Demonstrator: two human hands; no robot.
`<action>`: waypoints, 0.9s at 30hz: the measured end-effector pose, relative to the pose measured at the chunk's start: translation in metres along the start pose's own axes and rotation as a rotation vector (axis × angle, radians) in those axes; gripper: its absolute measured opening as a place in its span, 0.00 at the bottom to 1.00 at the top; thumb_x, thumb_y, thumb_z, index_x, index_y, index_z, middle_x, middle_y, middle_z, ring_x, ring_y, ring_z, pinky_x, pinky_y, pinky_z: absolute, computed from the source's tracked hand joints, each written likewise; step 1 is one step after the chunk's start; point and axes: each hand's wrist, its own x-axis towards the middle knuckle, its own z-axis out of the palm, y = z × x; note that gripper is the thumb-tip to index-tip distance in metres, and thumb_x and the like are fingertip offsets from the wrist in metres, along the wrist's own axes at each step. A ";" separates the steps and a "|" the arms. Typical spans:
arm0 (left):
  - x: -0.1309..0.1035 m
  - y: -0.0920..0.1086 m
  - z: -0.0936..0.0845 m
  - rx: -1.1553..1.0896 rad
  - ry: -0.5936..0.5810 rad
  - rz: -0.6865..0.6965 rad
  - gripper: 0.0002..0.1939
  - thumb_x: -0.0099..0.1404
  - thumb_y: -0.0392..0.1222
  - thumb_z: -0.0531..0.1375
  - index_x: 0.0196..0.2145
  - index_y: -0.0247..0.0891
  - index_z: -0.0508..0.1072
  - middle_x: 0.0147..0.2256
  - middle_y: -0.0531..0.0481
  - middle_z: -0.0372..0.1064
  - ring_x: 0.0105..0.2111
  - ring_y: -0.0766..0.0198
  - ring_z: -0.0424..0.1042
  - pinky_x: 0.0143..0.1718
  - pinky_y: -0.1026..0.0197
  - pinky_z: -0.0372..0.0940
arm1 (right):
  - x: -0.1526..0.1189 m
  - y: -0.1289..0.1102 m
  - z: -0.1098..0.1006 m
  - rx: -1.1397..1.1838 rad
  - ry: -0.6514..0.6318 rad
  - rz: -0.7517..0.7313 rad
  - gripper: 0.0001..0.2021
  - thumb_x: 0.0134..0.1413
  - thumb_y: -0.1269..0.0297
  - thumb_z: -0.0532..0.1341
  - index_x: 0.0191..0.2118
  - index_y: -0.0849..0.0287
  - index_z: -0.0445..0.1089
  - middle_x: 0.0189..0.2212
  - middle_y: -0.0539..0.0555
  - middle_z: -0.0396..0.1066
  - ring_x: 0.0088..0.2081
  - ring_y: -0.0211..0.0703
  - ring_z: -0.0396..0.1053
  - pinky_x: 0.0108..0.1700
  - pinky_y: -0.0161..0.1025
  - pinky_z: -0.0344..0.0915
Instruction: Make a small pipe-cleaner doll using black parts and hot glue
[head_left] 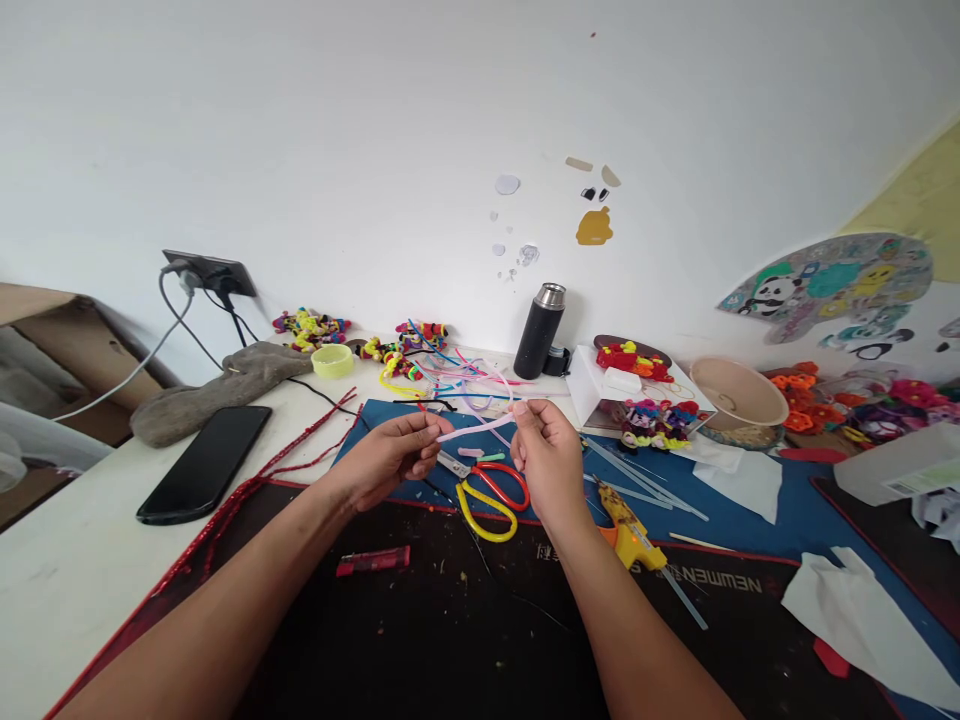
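Note:
Between my two hands stretches a pale pink-lilac pipe cleaner (474, 430), held above the mat. My left hand (397, 447) pinches its left end. With thumb and forefinger, my right hand (546, 445) grips it farther along, and its free part curves up and back over that hand. Just below the hands lie scissors (486, 510) with one red and one yellow handle loop; the blades are partly hidden by my left hand. Short pink and green pieces (480, 455) rest near the scissors. Behind, several coloured pipe cleaners (457, 375) are spread on the table.
A yellow glue gun (634, 530) lies right of my right forearm, near clear glue sticks (645, 478). A black flask (540, 330) stands by the wall beside a white box (592, 385). At left are a phone (206, 465) and red twisted strands (277, 455). A red tool (373, 561) lies in front.

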 end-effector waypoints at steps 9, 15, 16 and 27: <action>0.002 0.003 -0.003 0.055 -0.013 0.041 0.22 0.56 0.48 0.78 0.44 0.34 0.81 0.28 0.48 0.76 0.23 0.68 0.71 0.22 0.69 0.61 | 0.001 0.002 -0.003 0.012 0.019 -0.005 0.17 0.61 0.47 0.67 0.35 0.56 0.70 0.14 0.39 0.57 0.15 0.32 0.55 0.18 0.30 0.50; 0.002 0.005 -0.003 0.014 0.002 0.040 0.23 0.52 0.45 0.80 0.43 0.31 0.84 0.29 0.46 0.78 0.23 0.69 0.73 0.23 0.69 0.65 | 0.003 0.001 -0.003 0.041 0.041 0.015 0.17 0.59 0.47 0.68 0.35 0.56 0.70 0.13 0.39 0.55 0.15 0.32 0.54 0.17 0.30 0.49; 0.001 0.005 -0.003 0.006 0.005 0.048 0.24 0.52 0.44 0.80 0.44 0.32 0.85 0.29 0.46 0.79 0.24 0.69 0.73 0.23 0.69 0.65 | 0.003 0.001 -0.003 0.044 0.042 0.015 0.17 0.59 0.47 0.68 0.35 0.56 0.70 0.13 0.39 0.56 0.15 0.32 0.54 0.17 0.30 0.49; 0.002 0.008 -0.003 -0.038 0.064 0.150 0.24 0.50 0.42 0.80 0.44 0.33 0.86 0.31 0.43 0.82 0.24 0.67 0.77 0.25 0.68 0.70 | 0.000 -0.001 -0.001 0.037 0.026 0.015 0.18 0.60 0.46 0.68 0.35 0.56 0.70 0.13 0.40 0.56 0.15 0.32 0.54 0.18 0.30 0.49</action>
